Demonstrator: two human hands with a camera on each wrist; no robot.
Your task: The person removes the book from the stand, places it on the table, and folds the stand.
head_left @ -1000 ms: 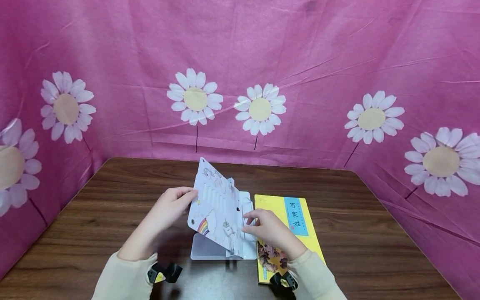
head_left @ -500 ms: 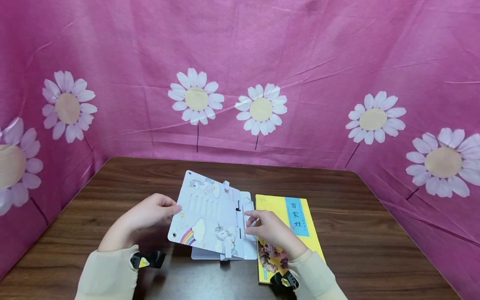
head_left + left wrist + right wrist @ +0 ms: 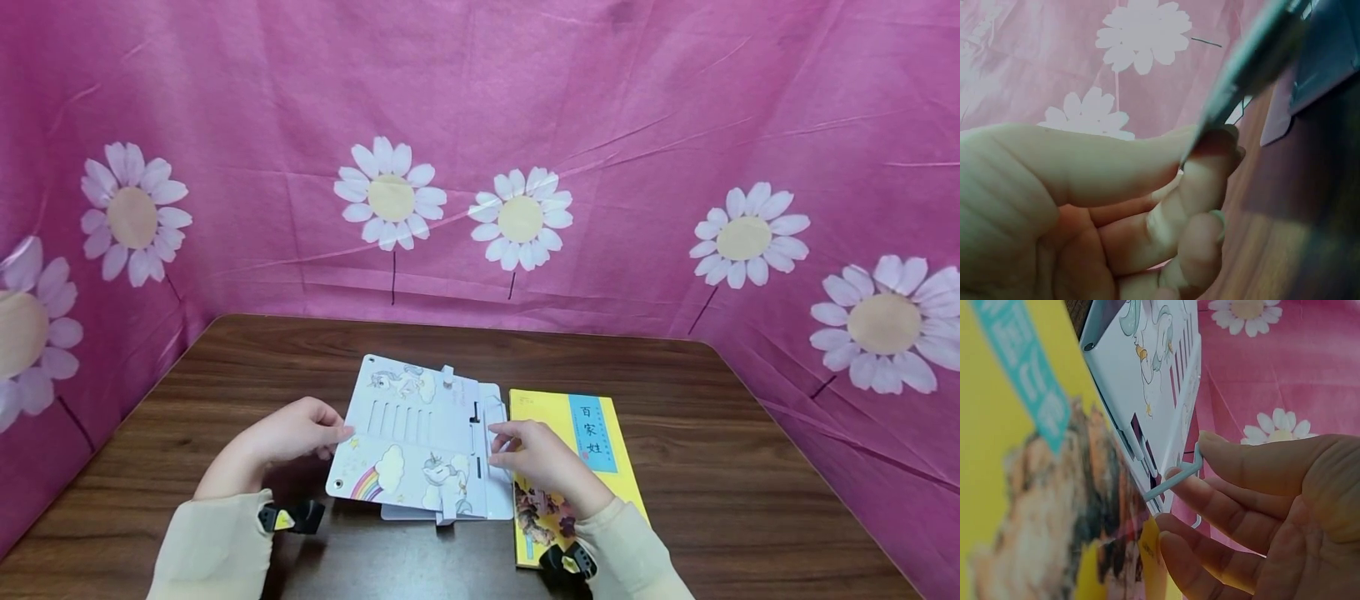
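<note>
A white book stand [image 3: 401, 446] printed with unicorns and a rainbow stands mid-table, its panel tilted low over a flat base [image 3: 497, 492]. My left hand [image 3: 296, 433] pinches the panel's left edge between thumb and fingers. The left wrist view shows that panel edge [image 3: 1241, 75] as a thin blurred sheet between the thumb and index finger. At the stand's right side is my right hand [image 3: 551, 462]. There its thumb and index finger pinch a bent, light-coloured support bar [image 3: 1175, 481]. Slots and a small dark fitting [image 3: 474, 417] show near the panel's right edge.
A yellow book [image 3: 622, 483] with a blue title strip lies right of the stand, partly under my right hand and forearm. Everything is on a dark wooden table [image 3: 750, 500]. A pink cloth [image 3: 622, 125] with white daisies hangs behind and at both sides.
The stand's panel has swung down to the left, from steeply raised to nearly flat. My left hand has moved left and lower with its edge. The right hand has stayed almost still.
</note>
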